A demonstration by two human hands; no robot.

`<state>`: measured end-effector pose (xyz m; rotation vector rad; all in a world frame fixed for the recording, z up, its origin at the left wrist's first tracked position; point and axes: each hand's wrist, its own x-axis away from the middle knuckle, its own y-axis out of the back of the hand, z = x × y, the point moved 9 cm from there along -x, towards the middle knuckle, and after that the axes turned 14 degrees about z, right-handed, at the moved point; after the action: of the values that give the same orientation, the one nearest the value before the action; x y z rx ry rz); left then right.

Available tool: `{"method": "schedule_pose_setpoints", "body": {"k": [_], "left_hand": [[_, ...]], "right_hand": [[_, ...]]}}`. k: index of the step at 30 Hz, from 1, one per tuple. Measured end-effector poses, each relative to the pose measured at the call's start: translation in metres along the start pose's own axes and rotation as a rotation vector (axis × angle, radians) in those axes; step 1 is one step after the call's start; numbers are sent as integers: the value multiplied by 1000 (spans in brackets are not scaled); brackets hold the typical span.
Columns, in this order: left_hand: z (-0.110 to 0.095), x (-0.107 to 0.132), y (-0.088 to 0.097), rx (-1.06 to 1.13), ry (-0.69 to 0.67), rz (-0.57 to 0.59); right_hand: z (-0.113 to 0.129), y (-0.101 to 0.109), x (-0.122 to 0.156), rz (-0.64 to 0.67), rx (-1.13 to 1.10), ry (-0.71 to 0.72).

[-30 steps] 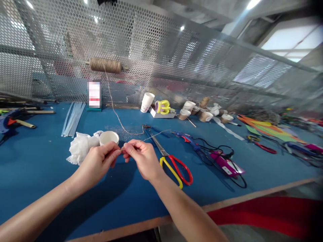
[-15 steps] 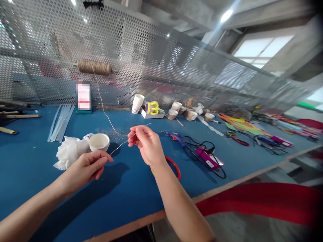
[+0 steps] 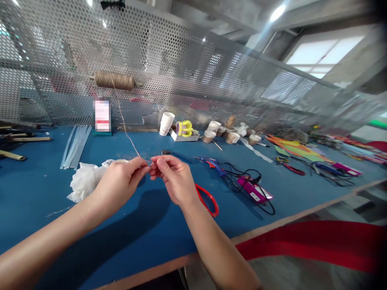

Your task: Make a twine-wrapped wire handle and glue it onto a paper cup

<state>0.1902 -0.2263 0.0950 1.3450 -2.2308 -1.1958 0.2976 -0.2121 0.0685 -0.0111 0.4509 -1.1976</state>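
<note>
My left hand (image 3: 123, 177) and my right hand (image 3: 173, 177) meet above the table, fingertips pinched together around the end of a thin twine (image 3: 126, 128). That twine rises to a brown spool (image 3: 114, 81) on a rod at the mesh panel. Exactly how the strands lie between the fingers is hidden. Behind my left hand the small white bowl-like cup is mostly covered, beside a crumpled white cloth or tissue (image 3: 86, 181). A faint pale strand (image 3: 59, 211) shows by my left forearm. Red looped handles (image 3: 210, 201) lie below my right hand, partly covered by it.
Translucent glue sticks (image 3: 76, 147) lie at left. At the back stand a paper cup (image 3: 167, 123), yellow-handled scissors (image 3: 185, 128) in a white box, and several small wrapped pots (image 3: 232, 137). A blue glue gun (image 3: 214, 165) with its cord lies right of my hands.
My left hand has moved up and right to meet my right hand. The twisted strand stretched between them is out of sight. The view has shifted slightly.
</note>
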Motion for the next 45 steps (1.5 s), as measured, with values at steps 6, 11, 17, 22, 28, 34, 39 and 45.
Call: {"method": "schedule_pose_setpoints", "body": {"k": [6,11,17,22,28,34,39,45], "left_hand": [[-10,1,7,-184,-81,-103],[-14,5,7,-238,-140,-153],[-14,5,8,-311,-132,-196],[-16,4,10,-469,-132,-280],[-29,71,51,-521,-365,-693],[42,37,23,327,-106,-163],[72,39,39,805,-200,-458],[44,57,49,720,-384,-477]], "right_hand": [[1,8,1,-54,-24,-9],[0,5,1,-40,-60,-31],[-6,-2,-1,-4,-149,-49],[-6,5,-4,-64,-112,35],[10,46,-7,-294,-137,145],[-5,50,-9,-320,-317,38],[-27,40,-10,-260,-415,-91],[-46,36,-12,-239,-457,-183]]}}
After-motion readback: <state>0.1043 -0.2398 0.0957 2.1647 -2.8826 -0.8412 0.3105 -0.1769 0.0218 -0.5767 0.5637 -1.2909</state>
